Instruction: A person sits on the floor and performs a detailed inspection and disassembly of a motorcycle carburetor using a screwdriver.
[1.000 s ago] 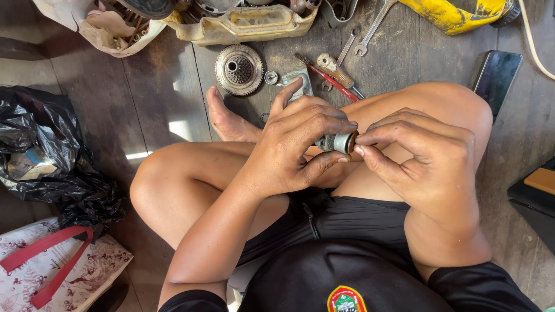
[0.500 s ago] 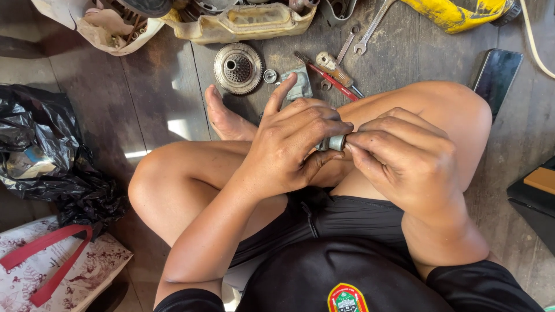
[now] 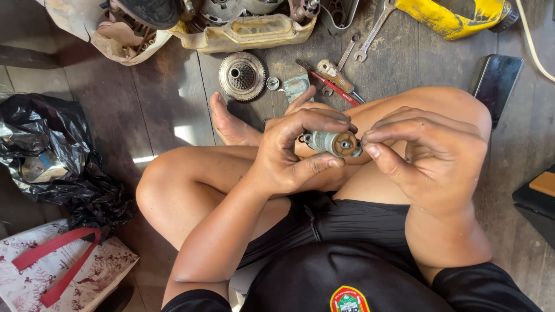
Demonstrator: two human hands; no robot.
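Over the lap: both hands meet above crossed bare legs, on a dark wooden floor (image 3: 144,110).
Left hand (image 3: 295,153): curled round a small metal cylinder (image 3: 332,143), thumb beneath, fingers over the top.
Right hand (image 3: 430,156): thumb and fingertips pinched together right at the cylinder's brown end; what they pinch is too small to tell.
Cylinder: lying sideways, held in the air between the knees.
Floor beyond: round toothed gear disc (image 3: 241,75), red-handled tool (image 3: 332,86), wrench (image 3: 373,32), dark phone (image 3: 495,82).
Left edge: crumpled black plastic bag (image 3: 52,162).
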